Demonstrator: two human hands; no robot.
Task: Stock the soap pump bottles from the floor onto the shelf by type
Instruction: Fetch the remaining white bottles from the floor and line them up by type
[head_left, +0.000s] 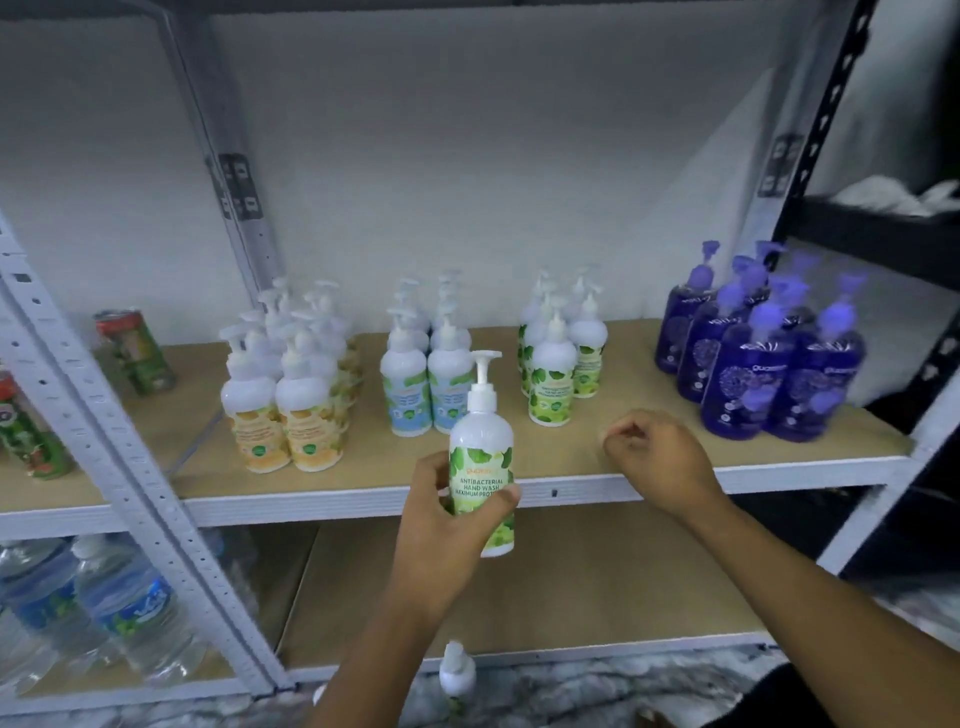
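Observation:
My left hand (447, 525) grips a white pump bottle with a green leaf label (482, 457), upright in front of the shelf's front edge (779, 470). My right hand (657, 460) hovers over the shelf edge to the right, fingers loosely curled, holding nothing. On the wooden shelf stand four groups: yellow-label bottles (288, 395), blue-label bottles (426, 379), green-label bottles (561, 358) and purple bottles (763, 364). Another white pump bottle (457, 675) stands on the floor below.
Green drink cans (137, 353) stand at the shelf's left end. Water bottles (104, 608) fill the lower left bay. A slanted white upright (119, 467) splits the bays. A black rack (878, 234) stands at right. The lower shelf board (571, 587) lies beneath my arms.

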